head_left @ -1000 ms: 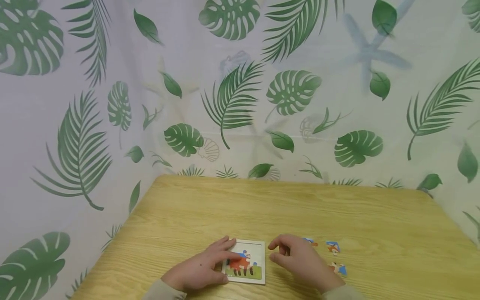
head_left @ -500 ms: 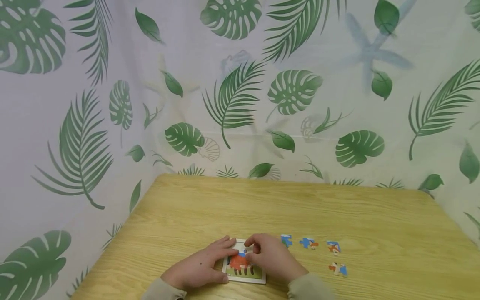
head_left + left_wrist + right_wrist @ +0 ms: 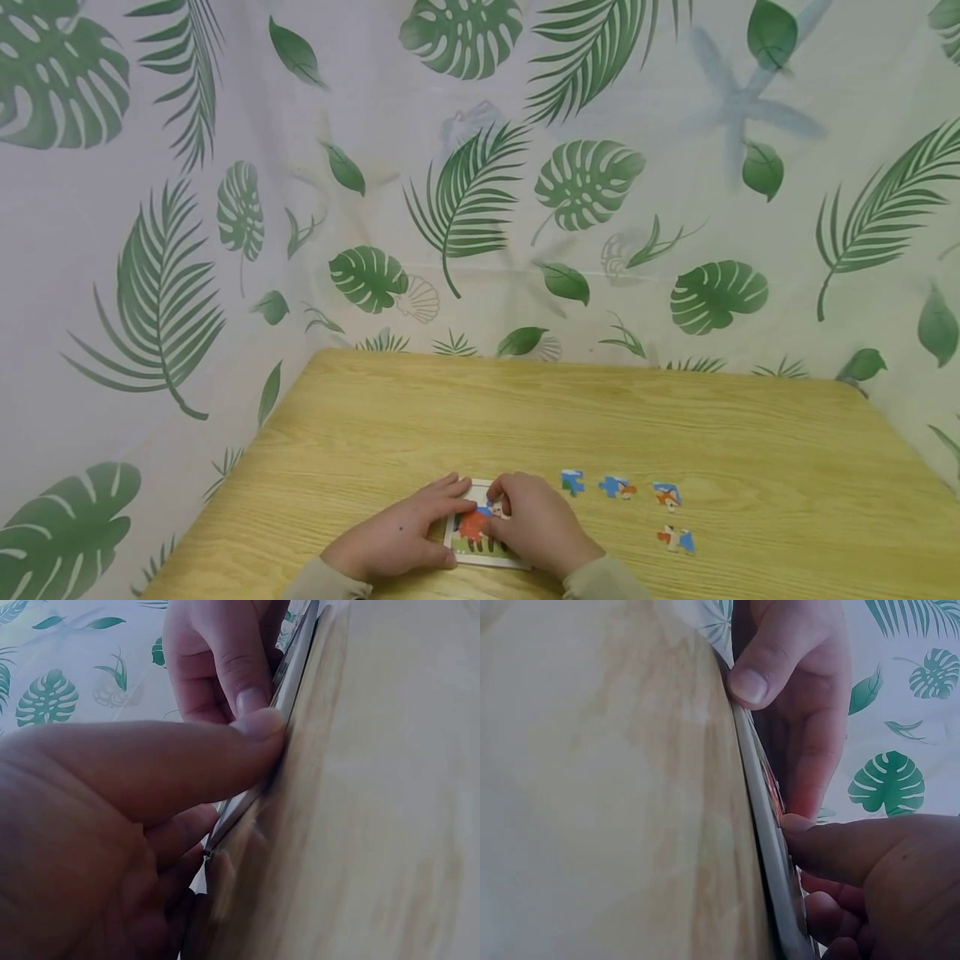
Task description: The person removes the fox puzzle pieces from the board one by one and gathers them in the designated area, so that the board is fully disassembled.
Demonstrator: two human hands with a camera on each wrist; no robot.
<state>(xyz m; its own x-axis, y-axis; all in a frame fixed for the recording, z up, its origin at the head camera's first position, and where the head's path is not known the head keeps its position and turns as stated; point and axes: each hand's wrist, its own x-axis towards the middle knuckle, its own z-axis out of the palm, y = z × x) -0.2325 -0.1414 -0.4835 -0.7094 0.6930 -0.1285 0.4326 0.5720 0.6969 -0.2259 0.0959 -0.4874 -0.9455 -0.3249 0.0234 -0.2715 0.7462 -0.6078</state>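
Note:
A small jigsaw puzzle tray point(image 3: 487, 560) with a pale rim lies at the table's front, partly filled with a red, blue and green picture. My left hand point(image 3: 401, 527) rests on its left side. The index finger reaches over the picture, and the thumb lies at the lower left corner. My right hand point(image 3: 542, 518) covers the tray's right part, its thumb and index finger pinching a puzzle piece point(image 3: 496, 507) at the picture, mostly hidden. In the right wrist view, the right thumb point(image 3: 832, 844) presses at the tray's edge point(image 3: 763, 817).
Right of the tray, loose puzzle pieces lie on the wooden table point(image 3: 420, 408): a blue and green piece point(image 3: 572, 481), a blue and orange piece point(image 3: 617, 487), an orange and blue piece point(image 3: 667, 495) and another point(image 3: 677, 538). A leaf-patterned curtain point(image 3: 480, 208) stands behind.
My right hand has moved left from beside the tray onto its picture, uncovering the loose blue and green piece. My left hand has stayed on the tray.

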